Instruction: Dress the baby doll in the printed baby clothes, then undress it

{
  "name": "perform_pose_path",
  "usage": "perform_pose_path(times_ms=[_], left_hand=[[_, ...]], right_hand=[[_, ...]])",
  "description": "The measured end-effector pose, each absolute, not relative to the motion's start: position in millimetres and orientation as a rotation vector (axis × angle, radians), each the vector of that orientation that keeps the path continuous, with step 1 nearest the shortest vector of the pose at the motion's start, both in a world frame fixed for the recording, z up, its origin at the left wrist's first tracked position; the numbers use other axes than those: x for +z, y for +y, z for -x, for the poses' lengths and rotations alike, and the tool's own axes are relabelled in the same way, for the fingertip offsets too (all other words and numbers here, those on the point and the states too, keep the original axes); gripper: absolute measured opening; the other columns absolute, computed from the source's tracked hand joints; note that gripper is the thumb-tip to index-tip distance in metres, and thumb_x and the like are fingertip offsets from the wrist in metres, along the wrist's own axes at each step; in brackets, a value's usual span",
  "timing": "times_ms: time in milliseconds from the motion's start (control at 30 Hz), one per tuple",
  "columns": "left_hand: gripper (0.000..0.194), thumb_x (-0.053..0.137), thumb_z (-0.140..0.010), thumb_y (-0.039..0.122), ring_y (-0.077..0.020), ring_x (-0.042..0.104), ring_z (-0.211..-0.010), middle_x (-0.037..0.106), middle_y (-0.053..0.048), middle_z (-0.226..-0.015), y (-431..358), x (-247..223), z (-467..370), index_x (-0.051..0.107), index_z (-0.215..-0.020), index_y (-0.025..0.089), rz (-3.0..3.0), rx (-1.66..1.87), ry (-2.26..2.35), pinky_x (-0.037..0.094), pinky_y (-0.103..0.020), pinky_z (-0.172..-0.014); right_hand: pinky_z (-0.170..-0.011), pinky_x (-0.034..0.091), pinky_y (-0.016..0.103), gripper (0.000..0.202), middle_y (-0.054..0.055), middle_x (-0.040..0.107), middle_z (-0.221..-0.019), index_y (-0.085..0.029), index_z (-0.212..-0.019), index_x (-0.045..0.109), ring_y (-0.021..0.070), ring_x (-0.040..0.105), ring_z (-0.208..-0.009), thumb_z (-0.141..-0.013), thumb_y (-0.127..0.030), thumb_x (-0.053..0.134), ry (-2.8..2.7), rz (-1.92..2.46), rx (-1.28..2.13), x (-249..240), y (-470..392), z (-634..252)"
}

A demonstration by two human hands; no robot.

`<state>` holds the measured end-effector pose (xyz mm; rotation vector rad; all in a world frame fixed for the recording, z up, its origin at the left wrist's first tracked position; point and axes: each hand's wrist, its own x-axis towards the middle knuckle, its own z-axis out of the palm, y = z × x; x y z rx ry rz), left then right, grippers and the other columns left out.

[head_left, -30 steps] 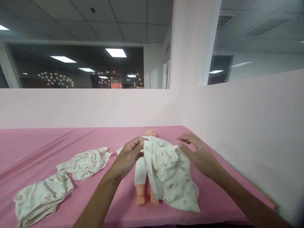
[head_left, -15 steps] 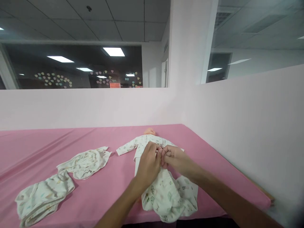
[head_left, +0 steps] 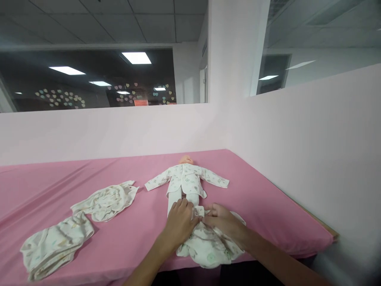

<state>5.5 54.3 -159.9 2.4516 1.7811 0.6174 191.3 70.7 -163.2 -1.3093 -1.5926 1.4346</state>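
Note:
A baby doll (head_left: 186, 159) lies on its back, head toward the wall, in a white printed jacket (head_left: 190, 180) with both sleeves spread out. Its legs (head_left: 174, 197) look white. Over the lower legs lies a bunched white cloth with a small print, apparently baby pants (head_left: 212, 254). My left hand (head_left: 179, 222) is closed at the left of the pants' upper edge, its fingers over the doll's leg. From the right, my right hand (head_left: 225, 223) pinches the same upper edge. The doll's feet are hidden under cloth and hands.
A pink-covered table (head_left: 119, 242) meets a white wall (head_left: 119, 133) behind and another at the right. Left of the doll lie a crumpled printed baby garment (head_left: 111, 200) and a folded printed cloth (head_left: 56, 244). The table's front edge runs just below the pants.
Both hands have come down from over the doll's jacket to its legs and moved slightly apart. The pants' upper edge came down with them, so the jacket front now shows.

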Motion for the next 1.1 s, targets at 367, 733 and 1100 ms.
perform_pose_path(times_ms=[367, 733, 1100], left_hand=[[0.027, 0.044, -0.095, 0.037, -0.0153, 0.053, -0.079, 0.061, 0.001, -0.085, 39.9, -110.4, -13.8, 0.058, -0.080, 0.019, -1.975, 1.114, 1.226, 0.039, -0.026, -0.073], [0.026, 0.044, -0.094, 0.037, -0.0169, 0.055, -0.081, 0.063, 0.000, -0.084, 38.7, -96.4, -33.2, 0.062, -0.086, 0.020, -1.967, 1.153, 1.193, 0.042, -0.029, -0.075], [0.025, 0.049, -0.091, 0.040, -0.0237, 0.057, -0.094, 0.063, -0.003, -0.102, -18.3, -97.2, -60.8, 0.056, -0.110, 0.026, -1.982, 1.215, 1.618, 0.044, -0.039, -0.080]], right_hand=[[-0.074, 0.047, 0.033, 0.024, 0.005, 0.065, -0.090, -0.017, -0.092, 0.063, 0.0196, 0.061, -0.084, -0.081, -0.038, 0.063, -1.583, 1.084, 1.308, -120.3, 47.2, -196.7], [-0.058, 0.040, 0.026, 0.018, -0.001, 0.058, -0.068, -0.018, -0.082, 0.059, 0.0119, 0.051, -0.060, -0.081, -0.034, 0.066, -1.659, 0.974, 1.482, -110.6, 29.2, -209.2], [-0.075, 0.045, 0.026, 0.018, 0.001, 0.057, -0.078, -0.017, -0.077, 0.065, 0.0129, 0.054, -0.077, -0.087, -0.032, 0.066, -1.023, 0.511, 1.816, -101.1, 12.9, -191.7]])
